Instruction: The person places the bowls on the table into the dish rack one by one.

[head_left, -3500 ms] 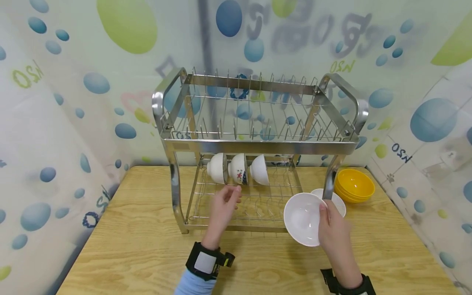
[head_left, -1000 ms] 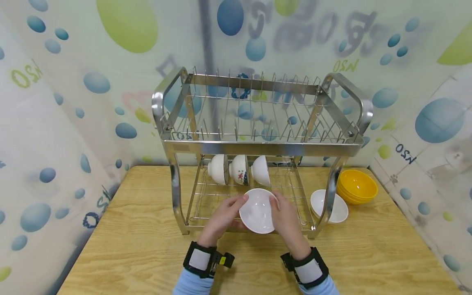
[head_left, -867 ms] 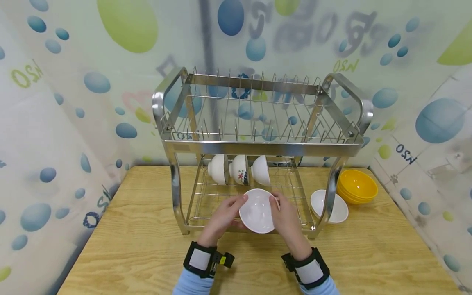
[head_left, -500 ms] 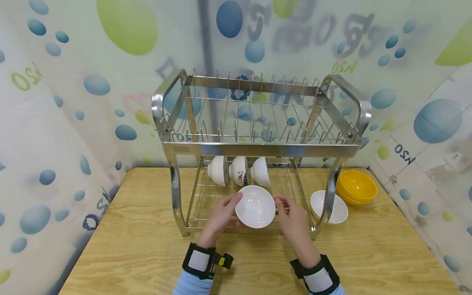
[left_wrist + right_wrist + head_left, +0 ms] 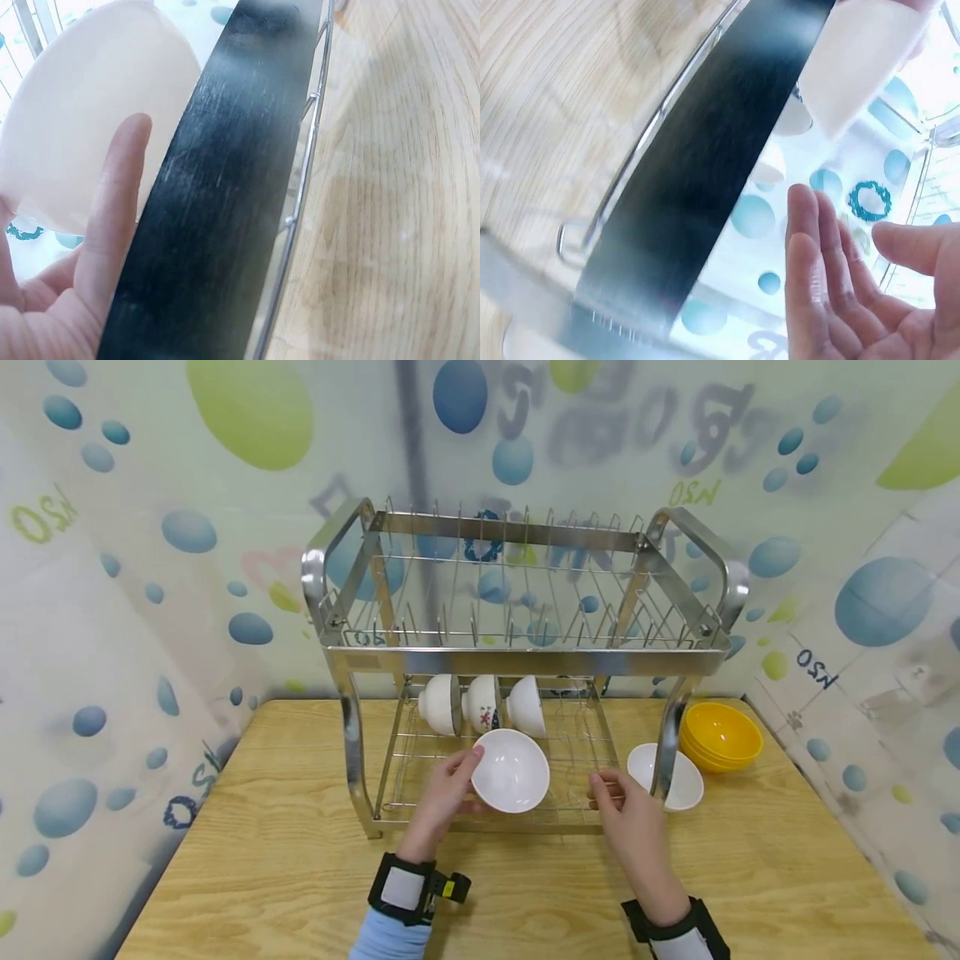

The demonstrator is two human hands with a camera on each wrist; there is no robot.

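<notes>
The left hand (image 5: 442, 789) pinches a white bowl (image 5: 511, 771) by the rim at the rack's lower tier (image 5: 536, 827), which holds three sideways bowls (image 5: 480, 703), while the right hand (image 5: 632, 818), fingers relaxed, hovers near another white bowl (image 5: 685, 782).

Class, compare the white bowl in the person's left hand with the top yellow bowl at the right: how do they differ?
Colour: the white bowl is plain white; the yellow bowl is bright yellow.
Support: the left hand holds the white bowl; the yellow bowl sits in a stack on the table.
Pose: the white bowl is tilted towards the head camera; the yellow bowl faces upwards.
Shared: both have round rims.
</notes>
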